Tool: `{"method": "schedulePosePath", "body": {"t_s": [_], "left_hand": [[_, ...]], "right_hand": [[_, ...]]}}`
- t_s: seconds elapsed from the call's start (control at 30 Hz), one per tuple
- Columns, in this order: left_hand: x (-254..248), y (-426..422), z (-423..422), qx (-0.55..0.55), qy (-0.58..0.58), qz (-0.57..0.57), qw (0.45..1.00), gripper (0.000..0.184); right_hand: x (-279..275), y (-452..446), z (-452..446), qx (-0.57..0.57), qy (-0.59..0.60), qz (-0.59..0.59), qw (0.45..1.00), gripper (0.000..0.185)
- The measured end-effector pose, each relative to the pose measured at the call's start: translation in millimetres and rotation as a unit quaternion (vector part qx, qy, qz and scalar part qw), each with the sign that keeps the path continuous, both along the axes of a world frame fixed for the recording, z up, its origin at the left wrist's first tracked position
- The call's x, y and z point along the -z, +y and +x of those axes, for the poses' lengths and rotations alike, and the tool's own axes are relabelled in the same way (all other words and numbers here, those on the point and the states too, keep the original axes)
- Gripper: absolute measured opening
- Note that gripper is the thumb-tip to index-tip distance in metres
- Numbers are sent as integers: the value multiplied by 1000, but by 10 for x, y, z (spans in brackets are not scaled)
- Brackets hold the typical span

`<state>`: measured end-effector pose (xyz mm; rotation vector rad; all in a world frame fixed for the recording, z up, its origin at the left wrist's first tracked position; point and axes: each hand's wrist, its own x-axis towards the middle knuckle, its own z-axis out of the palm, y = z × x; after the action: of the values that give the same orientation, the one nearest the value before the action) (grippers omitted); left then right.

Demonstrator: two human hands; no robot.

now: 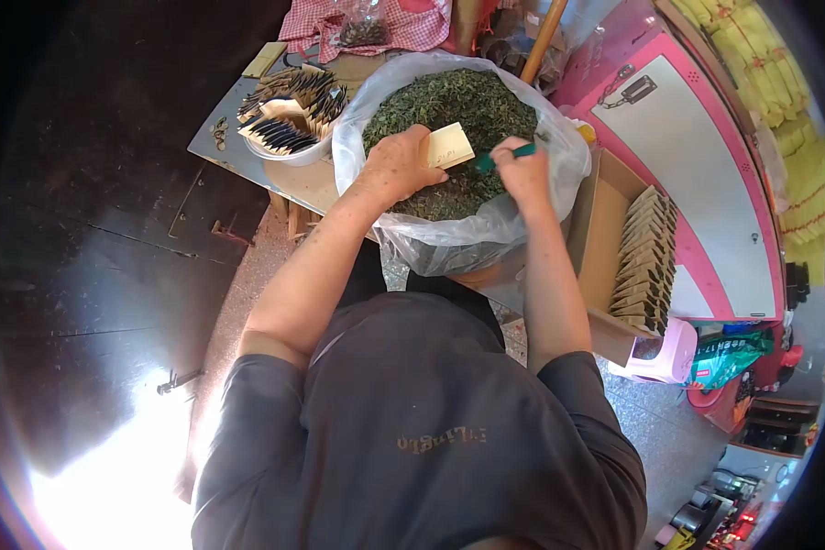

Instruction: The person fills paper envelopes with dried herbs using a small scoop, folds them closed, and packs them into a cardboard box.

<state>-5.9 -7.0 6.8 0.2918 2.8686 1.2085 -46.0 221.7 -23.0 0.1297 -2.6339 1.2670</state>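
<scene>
Allow for the pink cabinet (706, 156) beyond the right side of the bag (348, 147), and rely on the table (215, 156), reaching out to the bag's left, as a steady base. Leave the bag's loose rim spread wide, the better to catch spills. Work over the middle of the leaves (458, 92) inside the bag, not over its rim. Avoid knocking the box (600, 220), just right of the bag, with its row of brown packets (646, 266); likewise the tub (293, 159), just left of the bag, crowded with dark-edged packets (284, 133). With the left hand (399, 165), clamped on a pale packet (451, 147) above the leaves and within the bag's rim, grip firmly but without crushing the paper. With the right hand (522, 179), closed round a green tool (524, 150) over the right part of the bag, move in short, gentle strokes, wrist low. Aim the tool's dark end, near the packet's right edge, with care, so as not to crease or tear the paper. Cannot tell, from this angle, any opening in the packet or any leaf on the tool; check both before tipping.
</scene>
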Motion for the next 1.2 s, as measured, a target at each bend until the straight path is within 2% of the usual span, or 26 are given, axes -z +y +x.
{"method": "schedulePosePath", "body": {"t_s": [0.03,0.07,0.1,0.17,0.23,0.3,0.47,0.73,0.97,1.03,1.07,1.2], "left_hand": [[1,3,5,0,-3,-2,1000,64],[0,7,3,-1,-3,-2,1000,64],[1,1,3,-3,-3,-1,1000,64],[4,-12,15,-5,-3,0,1000,65],[-6,-13,14,-2,-17,9,1000,66],[-20,-12,18,-1,-16,9,1000,66],[-21,6,26,0,-14,1,1000,65],[-9,-1,19,5,-6,8,1000,64],[22,7,29,8,-3,-2,1000,66],[55,10,32,-7,31,16,999,66],[47,15,26,-6,32,17,999,66],[9,-3,28,-5,3,11,1000,66]], "right_hand": [[48,-118,25,-8,-25,-22,999,16],[74,-202,59,0,-75,-92,993,16],[47,-219,71,-2,-76,-93,993,16],[0,-246,95,29,-130,-204,970,16],[-38,-215,95,24,-117,-247,962,15],[-35,-85,46,8,-115,-362,925,16],[-217,104,14,15,-60,-417,907,16],[-407,32,79,-21,-76,-415,906,16],[-415,-331,197,-97,-63,-286,951,14],[-455,-358,214,-179,50,-160,970,13],[-517,-368,253,-186,60,-140,971,13],[-615,-192,239,-113,90,-167,975,15]]}}
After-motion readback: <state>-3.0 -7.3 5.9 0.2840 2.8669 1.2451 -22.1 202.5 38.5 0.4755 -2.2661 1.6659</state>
